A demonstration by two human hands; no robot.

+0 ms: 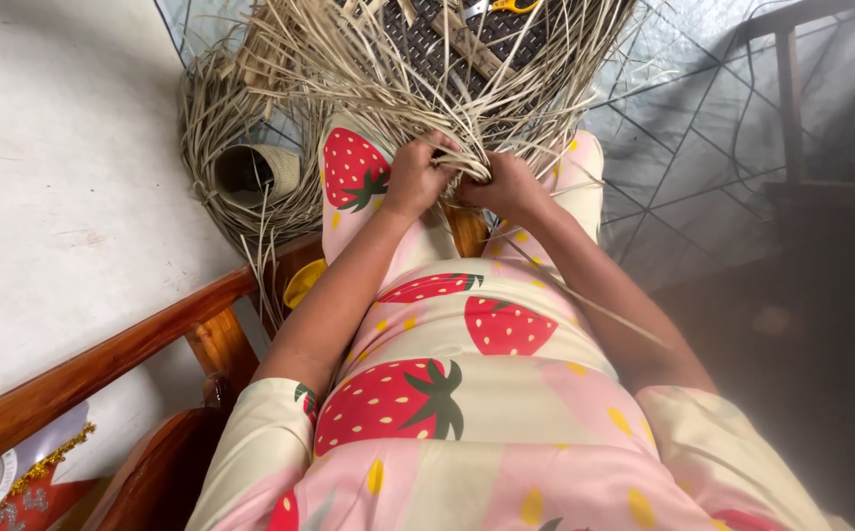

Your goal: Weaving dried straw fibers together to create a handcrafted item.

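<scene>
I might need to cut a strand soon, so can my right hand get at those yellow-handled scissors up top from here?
Probably not easily. The right hand is gripping the straw strands with the left hand, and the scissors lie beyond the fanned-out weaving, which is in the way.

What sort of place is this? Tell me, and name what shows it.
Probably a home weaving spot. Both hands, left hand and right hand, grip dried straw strips; a wooden chair arm and a coiled strip bundle lie beside.

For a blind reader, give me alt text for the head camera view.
Seen from above, a seated person's left hand and right hand pinch dried straw strips fanning out over their knees. A coiled bundle of strips lies on the floor beside a wooden chair arm.
</scene>
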